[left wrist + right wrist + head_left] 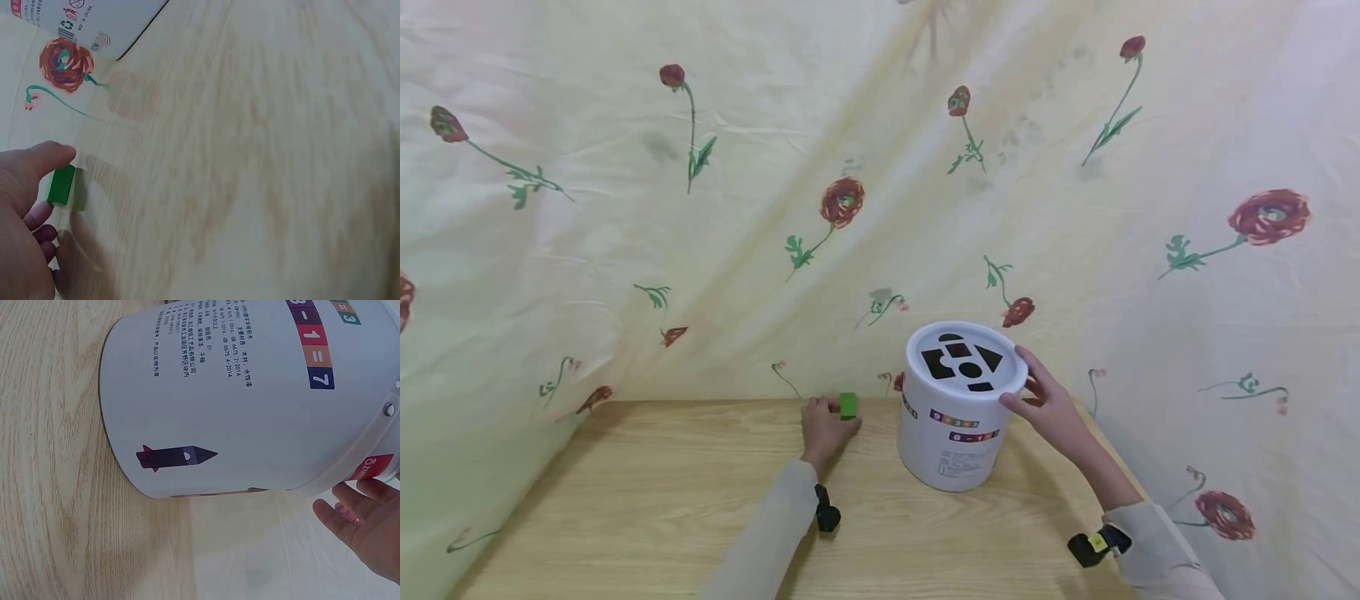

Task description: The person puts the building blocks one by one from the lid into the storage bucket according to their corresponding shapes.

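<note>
At the back edge of the wooden table, my left hand [826, 429] pinches a small green block [847, 406] between thumb and fingers. In the left wrist view the green block [61, 185] shows below the thumb, with the other fingers curled beside it. A white bucket [951, 442] stands upright to the right, its lid [910, 354] cut with several shaped holes. Against the right side of the lid's rim rests my right hand [1048, 408], thumb and fingers spread. In the right wrist view its fingertips touch the rim near a red label [373, 467].
A floral curtain [737, 208] hangs behind the table and down both sides. The light wooden tabletop [647, 500] stretches out left of the bucket and in front of it. Each wrist carries a small black camera [827, 510].
</note>
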Demonstrator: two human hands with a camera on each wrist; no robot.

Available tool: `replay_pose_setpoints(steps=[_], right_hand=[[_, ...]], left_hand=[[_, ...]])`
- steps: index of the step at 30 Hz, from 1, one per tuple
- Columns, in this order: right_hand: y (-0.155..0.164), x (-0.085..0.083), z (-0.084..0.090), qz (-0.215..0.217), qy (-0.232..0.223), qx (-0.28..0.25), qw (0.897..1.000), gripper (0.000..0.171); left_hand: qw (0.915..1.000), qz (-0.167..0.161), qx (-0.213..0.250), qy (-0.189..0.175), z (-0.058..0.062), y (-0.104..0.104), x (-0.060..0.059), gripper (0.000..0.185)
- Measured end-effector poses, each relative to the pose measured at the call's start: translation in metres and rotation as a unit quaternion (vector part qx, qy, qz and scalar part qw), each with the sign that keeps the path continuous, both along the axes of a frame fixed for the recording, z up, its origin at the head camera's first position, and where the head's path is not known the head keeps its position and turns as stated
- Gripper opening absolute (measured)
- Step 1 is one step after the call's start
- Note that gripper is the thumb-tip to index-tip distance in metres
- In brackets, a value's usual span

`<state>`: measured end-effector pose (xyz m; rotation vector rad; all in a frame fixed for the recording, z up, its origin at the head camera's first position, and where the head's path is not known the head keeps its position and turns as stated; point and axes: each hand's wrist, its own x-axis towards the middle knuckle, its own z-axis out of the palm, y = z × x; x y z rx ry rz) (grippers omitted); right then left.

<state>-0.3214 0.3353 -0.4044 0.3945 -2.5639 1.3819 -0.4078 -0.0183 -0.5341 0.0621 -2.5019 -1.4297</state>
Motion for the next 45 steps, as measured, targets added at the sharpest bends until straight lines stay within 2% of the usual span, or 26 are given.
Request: replay_pose_setpoints(steps=[9, 15, 19, 27, 34, 40, 45], right_hand=[[-0.004, -0.001, 0.001, 0.002, 0.003, 0.0, 1.0, 0.089], [-0.007, 0.0, 0.002, 0.002, 0.001, -0.001, 1.0, 0.089], [-0.007, 0.0, 0.001, 0.003, -0.001, 0.0, 1.0, 0.089], [-0.003, -0.003, -0.003, 0.004, -0.001, 0.001, 1.0, 0.088], [-0.002, -0.001, -0.002, 0.006, 0.001, -0.001, 1.0, 0.088], [0.001, -0.002, -0.002, 0.004, -0.001, -0.001, 1.0, 0.088], [0.001, -0.005, -0.002, 0.002, 0.001, 0.002, 1.0, 0.089]], left_hand=[[0.9995, 0.026, -0.015, -0.012, -0.002, -0.002, -0.005, 0.036], [0.9997, 0.02, -0.014, -0.01, -0.002, -0.006, -0.002, 0.037], [0.9999, -0.002, -0.005, -0.011, -0.001, -0.012, 0.002, 0.036], [0.9958, -0.074, 0.042, -0.033, -0.002, -0.03, 0.003, 0.03], [0.9893, -0.128, 0.07, -0.017, -0.002, -0.046, 0.006, 0.03], [0.9861, -0.141, 0.088, -0.011, 0.007, -0.054, 0.012, 0.031], [0.9858, -0.138, 0.095, -0.009, 0.013, -0.057, 0.015, 0.031]])
